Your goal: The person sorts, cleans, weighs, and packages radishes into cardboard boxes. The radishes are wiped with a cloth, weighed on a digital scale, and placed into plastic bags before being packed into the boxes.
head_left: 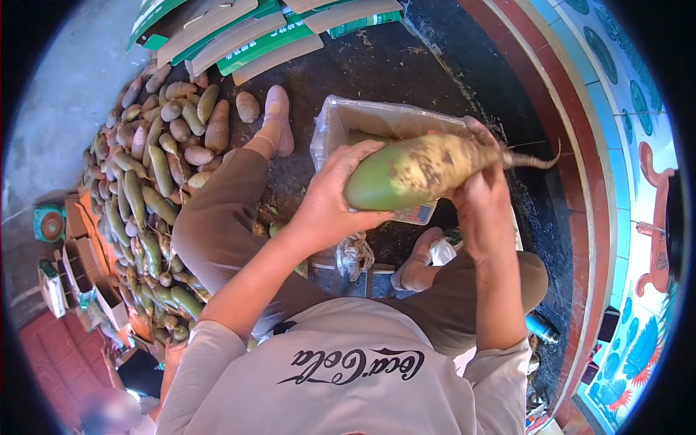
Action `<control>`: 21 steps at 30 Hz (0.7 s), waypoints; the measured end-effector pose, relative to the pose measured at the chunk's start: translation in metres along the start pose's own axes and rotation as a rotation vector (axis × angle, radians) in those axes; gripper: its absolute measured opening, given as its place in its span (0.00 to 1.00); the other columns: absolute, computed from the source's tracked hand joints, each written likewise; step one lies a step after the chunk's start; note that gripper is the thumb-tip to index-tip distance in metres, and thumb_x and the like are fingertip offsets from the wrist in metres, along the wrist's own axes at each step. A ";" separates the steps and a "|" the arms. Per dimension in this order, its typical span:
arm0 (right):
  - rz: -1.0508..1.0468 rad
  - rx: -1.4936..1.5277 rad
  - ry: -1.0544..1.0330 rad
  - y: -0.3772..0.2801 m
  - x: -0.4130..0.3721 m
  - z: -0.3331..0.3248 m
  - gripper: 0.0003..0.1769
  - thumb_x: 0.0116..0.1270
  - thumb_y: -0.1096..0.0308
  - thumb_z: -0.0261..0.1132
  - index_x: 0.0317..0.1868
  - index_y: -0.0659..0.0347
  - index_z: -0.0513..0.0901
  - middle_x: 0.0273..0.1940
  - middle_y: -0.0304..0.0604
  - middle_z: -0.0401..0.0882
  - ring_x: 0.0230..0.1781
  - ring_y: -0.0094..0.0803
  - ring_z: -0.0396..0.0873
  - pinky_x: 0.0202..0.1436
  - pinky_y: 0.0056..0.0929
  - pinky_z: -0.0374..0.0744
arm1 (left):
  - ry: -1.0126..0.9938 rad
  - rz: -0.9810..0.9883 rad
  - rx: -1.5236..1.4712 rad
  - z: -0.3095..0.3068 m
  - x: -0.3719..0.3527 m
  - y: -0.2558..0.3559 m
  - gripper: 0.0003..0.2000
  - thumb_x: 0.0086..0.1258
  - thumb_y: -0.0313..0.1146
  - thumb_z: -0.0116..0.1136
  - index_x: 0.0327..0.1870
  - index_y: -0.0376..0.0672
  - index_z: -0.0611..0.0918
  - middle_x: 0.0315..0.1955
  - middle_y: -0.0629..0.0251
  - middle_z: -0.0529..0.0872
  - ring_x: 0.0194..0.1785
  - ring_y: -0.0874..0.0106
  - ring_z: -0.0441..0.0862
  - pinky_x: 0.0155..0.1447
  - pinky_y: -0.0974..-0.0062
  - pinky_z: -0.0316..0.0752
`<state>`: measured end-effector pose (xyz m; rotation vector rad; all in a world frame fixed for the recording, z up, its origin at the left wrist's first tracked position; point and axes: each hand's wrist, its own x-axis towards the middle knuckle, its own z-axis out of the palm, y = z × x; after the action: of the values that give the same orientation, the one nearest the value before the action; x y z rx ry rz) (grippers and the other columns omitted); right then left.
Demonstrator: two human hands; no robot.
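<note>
A large green radish with a pale, dirt-stained lower half and a long thin root tail lies level between my hands. My left hand is wrapped round its green end. My right hand grips the pale tapering end near the root, with some fingers hidden behind it. Just beneath is an open box lined with clear plastic. A bit of another green radish shows inside it. A keypad, perhaps of a scale, shows partly under the radish.
A big heap of radishes lies on the floor at left. Flattened green cartons are at the top. A plastic bag hangs between my legs. Another person is at lower left. A curved step runs along the right.
</note>
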<state>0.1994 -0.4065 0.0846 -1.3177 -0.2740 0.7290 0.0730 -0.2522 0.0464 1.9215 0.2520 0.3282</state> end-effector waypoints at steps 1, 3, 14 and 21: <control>0.051 -0.002 -0.017 -0.002 0.004 -0.004 0.46 0.54 0.50 0.69 0.64 0.68 0.58 0.55 0.51 0.71 0.54 0.36 0.73 0.59 0.35 0.71 | 0.001 0.038 0.077 -0.001 0.006 0.002 0.36 0.41 0.29 0.74 0.57 0.39 0.71 0.51 0.58 0.75 0.56 0.65 0.73 0.61 0.69 0.66; 0.080 0.025 0.012 -0.009 0.012 -0.014 0.39 0.59 0.55 0.66 0.63 0.66 0.59 0.53 0.52 0.73 0.54 0.37 0.73 0.58 0.36 0.73 | -0.006 0.095 0.124 -0.007 0.022 0.000 0.35 0.42 0.30 0.73 0.57 0.40 0.71 0.51 0.58 0.75 0.55 0.65 0.73 0.61 0.70 0.67; -0.373 -1.385 -0.441 0.006 0.063 -0.011 0.44 0.40 0.67 0.73 0.62 0.51 0.66 0.53 0.51 0.73 0.55 0.47 0.71 0.60 0.42 0.69 | -0.297 0.026 0.058 -0.018 0.068 -0.043 0.35 0.47 0.33 0.71 0.59 0.34 0.69 0.53 0.54 0.74 0.57 0.63 0.72 0.62 0.70 0.65; 0.043 -1.619 -0.695 0.058 0.109 -0.027 0.42 0.41 0.58 0.71 0.60 0.58 0.68 0.51 0.55 0.73 0.53 0.48 0.73 0.57 0.39 0.71 | -0.497 0.019 0.713 -0.013 0.024 -0.031 0.34 0.45 0.43 0.71 0.53 0.37 0.72 0.44 0.53 0.77 0.50 0.58 0.74 0.64 0.55 0.59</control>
<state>0.2778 -0.3559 0.0000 -2.5019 -1.6449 1.0007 0.0905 -0.2216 0.0242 2.6283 0.0103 -0.2767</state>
